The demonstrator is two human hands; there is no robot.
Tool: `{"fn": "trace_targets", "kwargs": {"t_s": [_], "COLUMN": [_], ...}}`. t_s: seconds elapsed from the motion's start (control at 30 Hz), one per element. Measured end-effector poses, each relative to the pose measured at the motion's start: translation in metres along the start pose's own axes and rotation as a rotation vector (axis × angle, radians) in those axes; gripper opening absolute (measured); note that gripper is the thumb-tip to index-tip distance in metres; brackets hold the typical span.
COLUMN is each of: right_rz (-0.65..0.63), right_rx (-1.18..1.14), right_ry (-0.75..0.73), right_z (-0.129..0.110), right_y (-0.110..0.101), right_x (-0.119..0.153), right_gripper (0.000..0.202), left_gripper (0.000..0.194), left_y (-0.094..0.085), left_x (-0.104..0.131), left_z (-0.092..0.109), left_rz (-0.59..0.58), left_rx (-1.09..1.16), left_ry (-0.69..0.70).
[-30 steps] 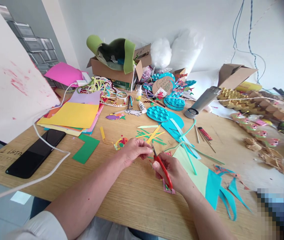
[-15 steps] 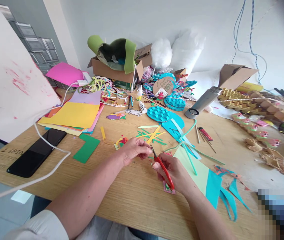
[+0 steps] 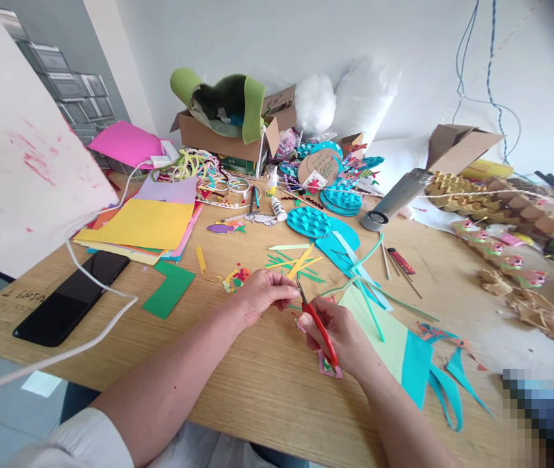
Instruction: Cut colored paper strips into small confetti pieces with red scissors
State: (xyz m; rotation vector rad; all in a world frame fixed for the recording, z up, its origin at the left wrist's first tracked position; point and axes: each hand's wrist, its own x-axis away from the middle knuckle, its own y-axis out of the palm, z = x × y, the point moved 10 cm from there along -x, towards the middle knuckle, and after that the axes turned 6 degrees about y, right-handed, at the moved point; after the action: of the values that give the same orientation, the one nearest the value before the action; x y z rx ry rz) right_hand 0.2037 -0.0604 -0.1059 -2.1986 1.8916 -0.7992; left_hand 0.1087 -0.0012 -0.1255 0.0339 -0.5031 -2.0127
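My right hand (image 3: 334, 328) is wrapped round red-handled scissors (image 3: 323, 330), their blades angled up and left. The blade tips are beside the fingertips of my left hand (image 3: 272, 292). Thumb and forefinger of that hand are pinched together; what they hold, if anything, is too small or hidden to make out. Just beyond my fingers, yellow paper strips (image 3: 301, 261) cross over several thin green strips (image 3: 310, 276). Left of them lies a little heap of red, yellow and green paper bits (image 3: 238, 277). A small pink-edged piece (image 3: 329, 365) lies partly under the scissors' handles.
Left are a green paper piece (image 3: 168, 288), a black phone (image 3: 69, 300) with a white cable across it, and stacked coloured sheets (image 3: 145, 221). Pale green paper (image 3: 379, 331) and blue cutouts lie right. A grey flask (image 3: 396, 198), glue bottles (image 3: 278, 208) and egg-carton pieces (image 3: 486, 201) stand farther back.
Both hands stay nearly in place. My left hand has shifted very slightly to the right, and the scissors have moved only a little beside it.
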Motion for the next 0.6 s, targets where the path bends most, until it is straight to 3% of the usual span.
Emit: {"fn": "trace_targets", "kwargs": {"t_s": [0.6], "right_rz": [-0.032], "right_rx": [-0.031], "right_ry": [0.009], "right_z": [-0.0037], "right_y": [0.0028], "right_x": [0.0013], "right_gripper": [0.038], "left_gripper": [0.021], "left_y": [-0.0025], "left_x": [-0.0002], "left_z": [0.0004], "left_rz": [-0.05], "left_rx": [-0.024], "left_ry": [-0.03]}}
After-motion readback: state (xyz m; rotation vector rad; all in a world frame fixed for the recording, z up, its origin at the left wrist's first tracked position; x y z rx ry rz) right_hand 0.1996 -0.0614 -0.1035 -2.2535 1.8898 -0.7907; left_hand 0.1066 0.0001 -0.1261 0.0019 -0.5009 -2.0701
